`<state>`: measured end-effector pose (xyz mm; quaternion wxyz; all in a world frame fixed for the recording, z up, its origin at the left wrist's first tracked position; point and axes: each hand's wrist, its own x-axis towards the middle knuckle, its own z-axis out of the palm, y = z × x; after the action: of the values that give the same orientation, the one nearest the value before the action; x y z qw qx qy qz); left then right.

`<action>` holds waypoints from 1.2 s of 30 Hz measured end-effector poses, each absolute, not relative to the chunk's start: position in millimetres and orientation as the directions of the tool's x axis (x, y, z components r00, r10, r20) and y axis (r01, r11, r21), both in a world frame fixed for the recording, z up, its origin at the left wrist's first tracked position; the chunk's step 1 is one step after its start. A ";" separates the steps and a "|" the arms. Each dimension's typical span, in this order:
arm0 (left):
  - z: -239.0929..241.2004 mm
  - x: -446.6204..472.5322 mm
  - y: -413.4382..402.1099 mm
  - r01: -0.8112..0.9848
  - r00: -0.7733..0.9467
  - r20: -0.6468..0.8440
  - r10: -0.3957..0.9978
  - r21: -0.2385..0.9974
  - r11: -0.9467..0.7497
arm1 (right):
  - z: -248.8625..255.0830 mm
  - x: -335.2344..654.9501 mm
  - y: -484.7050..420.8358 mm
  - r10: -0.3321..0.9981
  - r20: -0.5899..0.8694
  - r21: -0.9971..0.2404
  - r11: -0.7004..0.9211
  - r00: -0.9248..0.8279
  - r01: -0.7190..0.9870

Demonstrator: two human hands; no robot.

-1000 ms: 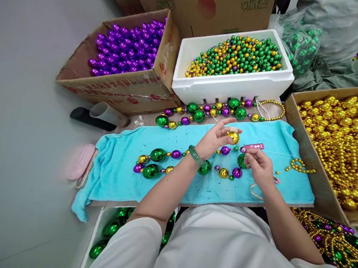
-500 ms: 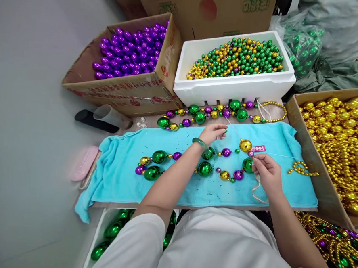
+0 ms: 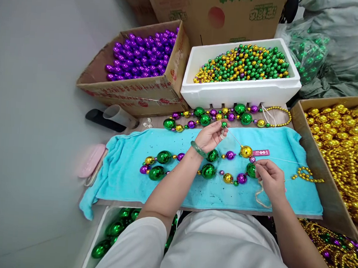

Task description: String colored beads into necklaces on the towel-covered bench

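Note:
My left hand [image 3: 211,135], with a green bangle on the wrist, pinches a small green bead [image 3: 224,124] at the upper end of a thin needle and thread. The thread slopes down to a large gold bead [image 3: 246,151]. My right hand [image 3: 269,178] is closed, pinching the string beside a small purple bead and a pink tag [image 3: 260,152]. A partly strung necklace of green, purple and gold beads [image 3: 208,170] lies on the turquoise towel [image 3: 124,179] under both hands.
A finished bead strand [image 3: 204,118] lies behind the towel. A white foam box [image 3: 239,91] holds small mixed beads. A carton of purple beads [image 3: 141,59] stands at the left, one of gold beads [image 3: 345,140] at the right. Green beads [image 3: 112,229] lie below the table.
My left hand let the large gold bead slide down the thread toward my right hand and rose to the thread's far end, now pinching a small green bead. My right hand stayed put.

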<state>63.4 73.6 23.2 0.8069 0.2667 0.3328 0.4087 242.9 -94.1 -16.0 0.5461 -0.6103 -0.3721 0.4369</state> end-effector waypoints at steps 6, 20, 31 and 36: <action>31.4 66.4 62.5 -0.393 0.444 -0.250 0.860 0.809 0.438 | -18.4 241.5 -91.4 0.946 -0.130 -0.991 -0.130 0.297 -0.020; 73.0 101.2 36.3 -0.087 0.487 -0.017 0.873 0.994 0.068 | 18.6 269.2 -59.9 0.959 0.064 -0.951 -0.025 0.275 0.308; 116.1 128.3 37.1 -0.201 0.541 0.219 0.812 0.971 -0.129 | 56.8 268.6 -40.3 0.956 0.246 -0.964 0.224 0.157 0.145; 80.0 130.9 38.7 -0.158 0.769 0.129 0.626 0.987 -0.010 | 68.7 268.2 -40.3 0.954 0.230 -0.972 0.235 0.190 -0.003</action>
<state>130.9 38.7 80.0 0.6802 0.6496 0.1799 0.2880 268.2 -40.3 68.7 0.6066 -0.4762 -0.4996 0.3944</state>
